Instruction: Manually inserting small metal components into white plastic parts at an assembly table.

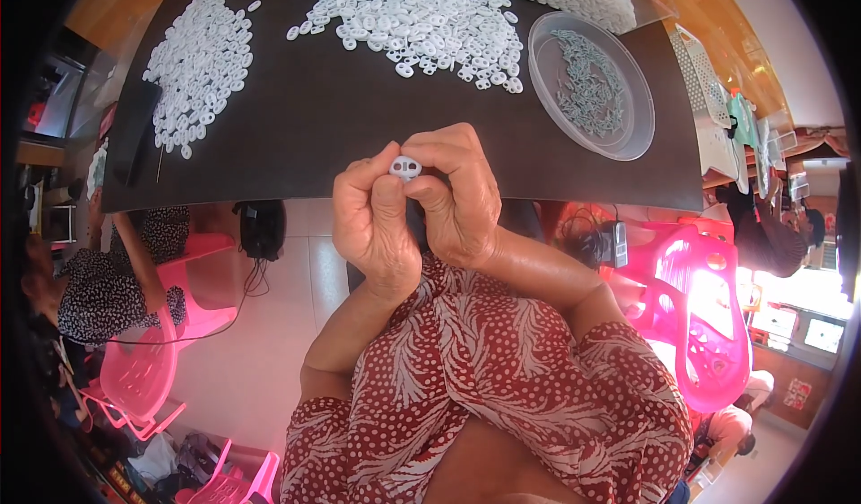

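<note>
At ten o'clock from the grip, a heap of white oval pieces (204,65) spreads over the dark table (278,141). The left hand (375,226) is pinched narrow, its bent fingers and thumb closed on the left side of a small white piece (405,168). That piece sits right at the meeting fingertips, its two dark openings showing. At twelve o'clock lies a broader white heap (439,29). The right hand (466,190) pinches the piece's right side just as narrowly. At two o'clock, a clear round tray (639,118) holds small grey-green parts (587,82).
</note>
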Demonstrator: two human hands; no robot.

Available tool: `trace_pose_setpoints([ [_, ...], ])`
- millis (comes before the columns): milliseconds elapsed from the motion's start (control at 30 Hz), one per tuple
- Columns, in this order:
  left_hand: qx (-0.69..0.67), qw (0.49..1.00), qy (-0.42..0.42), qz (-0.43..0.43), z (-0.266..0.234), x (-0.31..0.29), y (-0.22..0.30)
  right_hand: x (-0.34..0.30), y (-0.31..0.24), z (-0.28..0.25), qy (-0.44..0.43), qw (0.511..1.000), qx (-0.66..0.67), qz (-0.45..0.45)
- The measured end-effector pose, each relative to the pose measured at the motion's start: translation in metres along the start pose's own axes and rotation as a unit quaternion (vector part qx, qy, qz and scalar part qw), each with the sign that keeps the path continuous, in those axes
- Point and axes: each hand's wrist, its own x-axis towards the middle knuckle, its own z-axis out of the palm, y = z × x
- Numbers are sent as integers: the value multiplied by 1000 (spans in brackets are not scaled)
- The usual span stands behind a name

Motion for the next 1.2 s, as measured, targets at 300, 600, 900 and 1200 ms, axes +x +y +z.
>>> trace_pose_setpoints([
  [300,62,996,-4,66,0,1,-4,0,2,-1,-4,1000,14,-26],
  [600,114,988,1,106,1,2,-8,-2,5,0,-15,999,18,-33],
  [900,220,972,-52,-71,0,22,-1,7,17,-28,-20,987,-23,159],
  [1200,503,819,-185,206,2,102,-56,124,89,-108,52,972,-130,189],
])
